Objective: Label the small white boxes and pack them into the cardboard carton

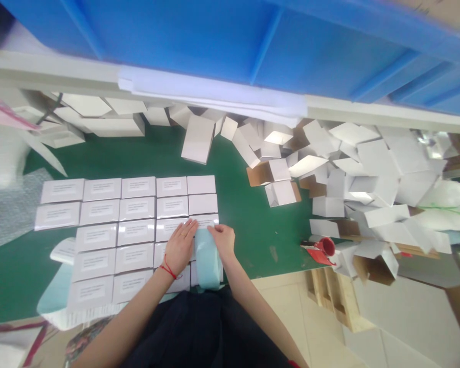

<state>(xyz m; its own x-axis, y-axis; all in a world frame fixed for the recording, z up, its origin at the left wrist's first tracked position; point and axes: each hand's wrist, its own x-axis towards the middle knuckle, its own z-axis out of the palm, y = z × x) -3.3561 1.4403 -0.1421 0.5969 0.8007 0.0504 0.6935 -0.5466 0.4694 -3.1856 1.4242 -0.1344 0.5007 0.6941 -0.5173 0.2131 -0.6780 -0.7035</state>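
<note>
The grip of the left hand is open. Its fingers lie straight and close together, palm down, flat on the tops of the small white cardboard boxes with printed labels. A thin red string bracelet circles that wrist.

The grip of the right hand is half curled, with its fingertips bent onto the top right edge of the pale blue-green strip of thin sheet. I cannot tell whether they pinch it or only press on it.

The strip lies lengthwise between the 2 hands and touches both. It runs from the fingertips back toward the person's body, draped over the nearest boxes at the right end of the block.

The boxes stand edge to edge in tidy rows, 5 across in the far rows, on the green surface. Each box carries a white label with a few lines of dark print, too small and blurred to read. No brand can be made out.

To the right, well apart from the hands, is a loose heap of white folded cartons with brown insides. Near its front edge is a small red object. A sheet of clear bubble wrap lies at the far left, and a blue plastic crate sits overhead.
</note>
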